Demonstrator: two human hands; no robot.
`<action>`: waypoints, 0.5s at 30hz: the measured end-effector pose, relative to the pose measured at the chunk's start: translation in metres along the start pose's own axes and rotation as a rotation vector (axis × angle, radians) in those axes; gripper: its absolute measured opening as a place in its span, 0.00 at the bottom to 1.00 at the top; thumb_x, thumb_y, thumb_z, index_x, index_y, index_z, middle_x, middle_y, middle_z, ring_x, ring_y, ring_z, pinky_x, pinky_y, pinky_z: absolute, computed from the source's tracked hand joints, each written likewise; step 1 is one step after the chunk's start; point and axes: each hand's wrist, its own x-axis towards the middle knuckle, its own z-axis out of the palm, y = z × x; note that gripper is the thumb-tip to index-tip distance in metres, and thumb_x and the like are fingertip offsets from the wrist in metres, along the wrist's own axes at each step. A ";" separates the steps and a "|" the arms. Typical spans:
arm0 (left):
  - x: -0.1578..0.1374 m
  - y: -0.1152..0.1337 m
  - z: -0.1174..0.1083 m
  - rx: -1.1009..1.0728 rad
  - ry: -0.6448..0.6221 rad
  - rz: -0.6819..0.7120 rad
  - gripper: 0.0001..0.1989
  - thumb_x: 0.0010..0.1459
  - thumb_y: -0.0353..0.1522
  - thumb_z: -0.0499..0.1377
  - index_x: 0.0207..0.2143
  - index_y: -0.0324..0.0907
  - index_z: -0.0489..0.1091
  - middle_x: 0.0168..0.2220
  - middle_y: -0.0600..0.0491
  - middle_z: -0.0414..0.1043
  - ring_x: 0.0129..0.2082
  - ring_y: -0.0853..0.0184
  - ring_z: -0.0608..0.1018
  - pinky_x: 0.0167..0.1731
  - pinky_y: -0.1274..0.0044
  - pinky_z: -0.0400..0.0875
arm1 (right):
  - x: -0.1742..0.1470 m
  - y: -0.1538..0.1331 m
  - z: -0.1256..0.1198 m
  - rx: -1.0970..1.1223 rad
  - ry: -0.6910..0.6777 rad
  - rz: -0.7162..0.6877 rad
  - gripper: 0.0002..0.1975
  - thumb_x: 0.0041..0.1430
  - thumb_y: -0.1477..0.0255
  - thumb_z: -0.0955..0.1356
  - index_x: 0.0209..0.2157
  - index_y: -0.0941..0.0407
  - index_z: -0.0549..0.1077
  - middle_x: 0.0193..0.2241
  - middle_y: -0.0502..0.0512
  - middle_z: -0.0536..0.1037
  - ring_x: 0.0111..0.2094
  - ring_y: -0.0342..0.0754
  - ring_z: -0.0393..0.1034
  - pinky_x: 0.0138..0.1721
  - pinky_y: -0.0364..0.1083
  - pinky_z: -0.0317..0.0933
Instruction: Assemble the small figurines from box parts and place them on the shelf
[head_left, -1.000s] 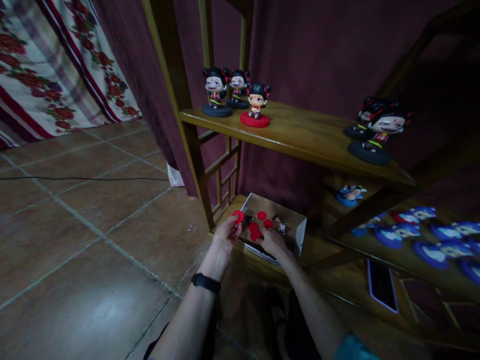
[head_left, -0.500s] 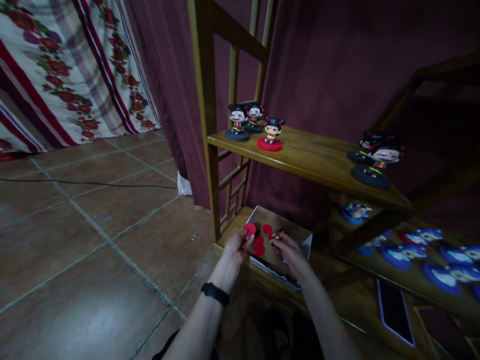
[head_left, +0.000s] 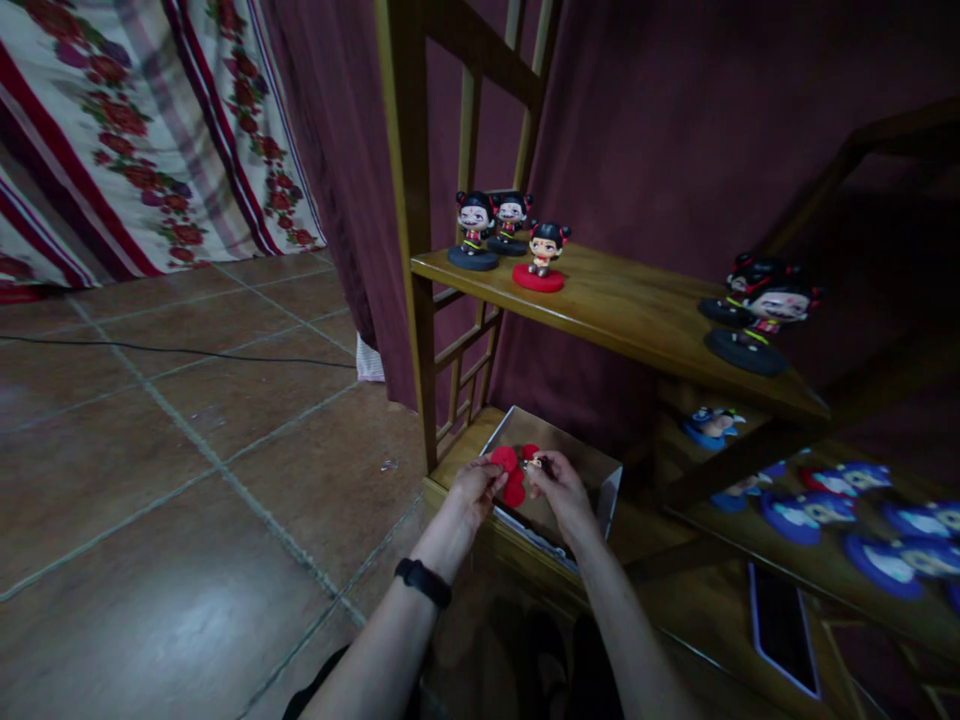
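Red disc base (head_left: pixel 504 459) pinched in the left hand (head_left: pixel 474 490), fingers closed on its lower edge, lower centre of frame. Right hand (head_left: pixel 559 490) just beside it, fingertips clenched on a small dark figurine piece (head_left: pixel 537 463); it's tiny and dim, so I can't tell exactly what part it is. Both hands hover over an open cardboard box (head_left: pixel 600 478) sitting on the bottom shelf (head_left: pixel 465 462) of a wooden rack. More red discs (head_left: pixel 514 492) lie in the box, under and between the hands. Black wristband (head_left: pixel 424 582) on the left wrist.

Middle shelf (head_left: pixel 637 315), centre of frame: two figurines on dark bases (head_left: pixel 474 235) at its left end, one figurine on a red base (head_left: pixel 541 262) just beside them. Toward the right of the frame, two more dark-base figurines (head_left: pixel 750 315) near the shelf's front edge, close together.

Right edge and lower right: blue-based figures (head_left: pixel 810 505) lying in rows on a lower board, one more blue one (head_left: pixel 709 425) tucked under the middle shelf. Phone (head_left: pixel 780 628) lying flat at lower right, screen dark.

Behind the rack, dark maroon curtain (head_left: pixel 675 140). Upper left of frame: floral red-and-white curtain (head_left: pixel 135 140). Brown tile floor (head_left: pixel 150 500) fills the left half, a thin black cable (head_left: pixel 172 350) running across it.
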 end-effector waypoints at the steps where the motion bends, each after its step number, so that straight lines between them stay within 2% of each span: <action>1: 0.000 0.000 0.001 0.009 -0.005 0.009 0.12 0.43 0.15 0.54 0.27 0.35 0.71 0.25 0.50 0.72 0.22 0.73 0.74 0.22 0.84 0.69 | 0.001 0.000 0.000 0.004 -0.003 0.004 0.17 0.40 0.64 0.70 0.35 0.54 0.68 0.30 0.49 0.71 0.24 0.40 0.63 0.22 0.40 0.62; 4: 0.000 -0.002 0.003 0.031 -0.038 0.018 0.12 0.43 0.16 0.54 0.28 0.34 0.72 0.26 0.49 0.73 0.23 0.73 0.74 0.23 0.84 0.69 | 0.001 -0.002 0.000 0.008 -0.018 0.020 0.19 0.42 0.63 0.69 0.38 0.53 0.69 0.36 0.52 0.72 0.30 0.43 0.66 0.26 0.42 0.64; 9: -0.002 -0.006 0.007 0.020 -0.064 0.024 0.13 0.41 0.15 0.55 0.29 0.34 0.72 0.26 0.49 0.74 0.23 0.73 0.74 0.26 0.83 0.69 | 0.001 -0.008 -0.001 -0.059 -0.013 0.003 0.17 0.45 0.64 0.67 0.39 0.52 0.68 0.35 0.51 0.73 0.31 0.44 0.67 0.27 0.42 0.63; 15: -0.002 -0.011 0.009 0.107 -0.080 0.137 0.12 0.39 0.17 0.57 0.28 0.34 0.73 0.25 0.49 0.74 0.22 0.73 0.73 0.25 0.82 0.66 | 0.007 -0.004 0.000 -0.164 0.029 -0.059 0.16 0.45 0.64 0.67 0.38 0.52 0.67 0.37 0.53 0.73 0.37 0.47 0.68 0.33 0.45 0.65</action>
